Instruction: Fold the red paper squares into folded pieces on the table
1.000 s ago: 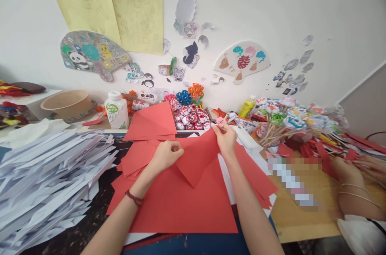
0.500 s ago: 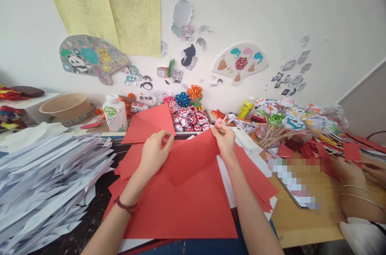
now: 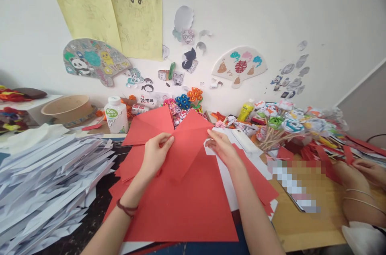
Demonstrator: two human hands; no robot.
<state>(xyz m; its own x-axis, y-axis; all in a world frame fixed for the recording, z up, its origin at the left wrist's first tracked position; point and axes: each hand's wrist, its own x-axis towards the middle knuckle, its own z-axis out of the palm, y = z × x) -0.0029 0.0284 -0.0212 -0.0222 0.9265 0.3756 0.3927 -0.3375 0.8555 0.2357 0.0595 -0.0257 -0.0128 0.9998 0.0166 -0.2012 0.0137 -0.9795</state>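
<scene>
A folded red sheet of paper (image 3: 188, 140) stands tilted over the red stack, with one corner pointing up. My left hand (image 3: 157, 152) pinches its left edge between thumb and fingers. At the right corner of the sheet, my right hand (image 3: 223, 148) touches the paper with a fingertip, its fingers curved and apart. Beneath both hands lies a large red sheet (image 3: 181, 219) on top of white paper (image 3: 227, 186). More red sheets (image 3: 147, 126) are fanned out behind my left hand, and others (image 3: 253, 178) lie beside my right forearm.
Folded white paper strips (image 3: 54, 182) are heaped at left. A white bottle (image 3: 116, 114), paper flowers on sticks (image 3: 280, 120) and a yellow bottle (image 3: 245, 110) stand along the wall. At right, another person's hands (image 3: 352, 176) hold red paper near a blurred phone-like object (image 3: 294, 188).
The red sheet has turned, so a corner now points up and a fold shows. My right hand has slid slightly down and its pinch has loosened. My left hand stays on the sheet.
</scene>
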